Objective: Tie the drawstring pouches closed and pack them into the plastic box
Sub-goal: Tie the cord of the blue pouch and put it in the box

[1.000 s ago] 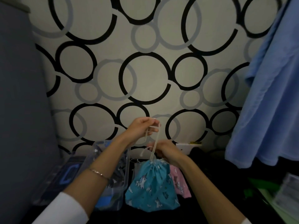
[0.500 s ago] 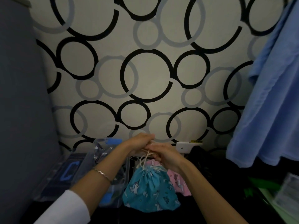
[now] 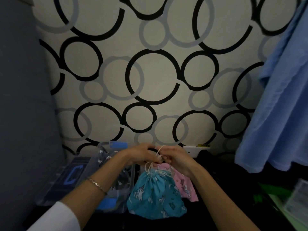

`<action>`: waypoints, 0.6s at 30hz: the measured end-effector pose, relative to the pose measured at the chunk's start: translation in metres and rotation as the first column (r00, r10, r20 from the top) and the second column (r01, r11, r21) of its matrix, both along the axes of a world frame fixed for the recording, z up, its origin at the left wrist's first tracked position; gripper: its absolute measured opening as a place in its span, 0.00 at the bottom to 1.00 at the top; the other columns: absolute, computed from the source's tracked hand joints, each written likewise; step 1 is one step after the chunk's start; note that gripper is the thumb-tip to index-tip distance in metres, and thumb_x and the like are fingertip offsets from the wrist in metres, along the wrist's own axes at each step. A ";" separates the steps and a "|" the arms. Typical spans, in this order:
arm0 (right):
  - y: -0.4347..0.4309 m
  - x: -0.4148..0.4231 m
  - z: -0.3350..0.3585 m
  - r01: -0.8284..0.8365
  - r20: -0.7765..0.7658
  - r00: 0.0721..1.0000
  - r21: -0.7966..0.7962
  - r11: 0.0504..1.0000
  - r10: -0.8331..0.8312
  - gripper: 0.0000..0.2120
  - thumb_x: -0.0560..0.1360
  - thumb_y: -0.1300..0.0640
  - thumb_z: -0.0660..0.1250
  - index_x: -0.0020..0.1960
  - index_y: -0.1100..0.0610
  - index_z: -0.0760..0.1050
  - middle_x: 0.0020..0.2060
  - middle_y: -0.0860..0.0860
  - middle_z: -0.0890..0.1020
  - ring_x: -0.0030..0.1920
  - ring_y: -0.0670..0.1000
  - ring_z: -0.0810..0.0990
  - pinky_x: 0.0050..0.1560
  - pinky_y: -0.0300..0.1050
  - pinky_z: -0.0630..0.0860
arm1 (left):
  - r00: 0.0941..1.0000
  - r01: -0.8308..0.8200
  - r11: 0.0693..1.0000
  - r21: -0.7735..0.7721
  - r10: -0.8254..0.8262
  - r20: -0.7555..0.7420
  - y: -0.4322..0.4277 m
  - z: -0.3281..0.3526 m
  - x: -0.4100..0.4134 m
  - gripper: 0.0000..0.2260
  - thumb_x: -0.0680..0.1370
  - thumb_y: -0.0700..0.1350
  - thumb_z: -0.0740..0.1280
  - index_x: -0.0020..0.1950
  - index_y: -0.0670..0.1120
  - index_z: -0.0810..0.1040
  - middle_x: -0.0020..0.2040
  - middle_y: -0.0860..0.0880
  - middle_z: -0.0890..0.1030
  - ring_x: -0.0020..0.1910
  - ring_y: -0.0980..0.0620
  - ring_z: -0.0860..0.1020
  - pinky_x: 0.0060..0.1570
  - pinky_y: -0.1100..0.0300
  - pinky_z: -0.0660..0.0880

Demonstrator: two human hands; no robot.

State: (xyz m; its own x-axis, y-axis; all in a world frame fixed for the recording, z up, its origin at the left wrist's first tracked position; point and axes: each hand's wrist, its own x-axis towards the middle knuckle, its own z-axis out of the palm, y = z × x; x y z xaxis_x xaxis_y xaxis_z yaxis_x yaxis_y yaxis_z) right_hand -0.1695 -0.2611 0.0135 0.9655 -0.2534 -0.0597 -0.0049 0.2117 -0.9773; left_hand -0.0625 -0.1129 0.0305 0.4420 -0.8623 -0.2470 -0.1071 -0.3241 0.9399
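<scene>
From the head camera, the only view there was, both hands met just above the gathered mouth of the blue pouch, which stood on the dark tabletop right beside the plastic box. The left hand was curled with its fingertips pinched on the white drawstring, and the right hand was likewise closed on the cord from the other side; a loop of it rose between the two. Which strand each hand held was too small and dim to tell. It looked to me like the knot was being formed, with the neck already cinched into tight pleats. To do this well, I judged, the person needed to keep tension on both strands so the pleats did not loosen, work the loop down close to the fabric, and pull evenly so the thin cord did not slip through the fingers. The pouch was soft printed cotton, turquoise with pale unicorn figures, bulging into a rounded sack that slumped at its base. A pink pouch of the same cloth lay behind it, touching it, partly hidden by the right wrist. The box was clear rigid plastic with blue clips, and dark patterned fabric showed inside it. A thin metal bracelet circled the left wrist, above a white sleeve.
</scene>
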 end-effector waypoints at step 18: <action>-0.003 0.010 -0.001 0.154 -0.191 0.936 -0.533 0.832 -0.296 0.19 0.76 0.61 0.68 0.27 0.57 0.70 0.20 0.50 0.69 0.20 0.45 0.65 0.24 0.36 0.63 | 0.937 -0.339 0.893 -0.298 0.348 -0.023 -0.006 0.014 0.004 0.20 0.76 0.38 0.70 0.68 0.41 0.74 0.50 0.44 0.85 0.49 0.48 0.84 0.54 0.57 0.80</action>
State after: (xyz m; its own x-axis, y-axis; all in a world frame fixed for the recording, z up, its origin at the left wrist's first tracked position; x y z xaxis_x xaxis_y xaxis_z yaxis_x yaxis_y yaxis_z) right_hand -0.1596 -0.2644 0.0124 0.8457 -0.5245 -0.0989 -0.2813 -0.2806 -0.9177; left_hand -0.0589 -0.1189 0.0441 0.7269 -0.6867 0.0107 -0.0685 -0.0569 0.9960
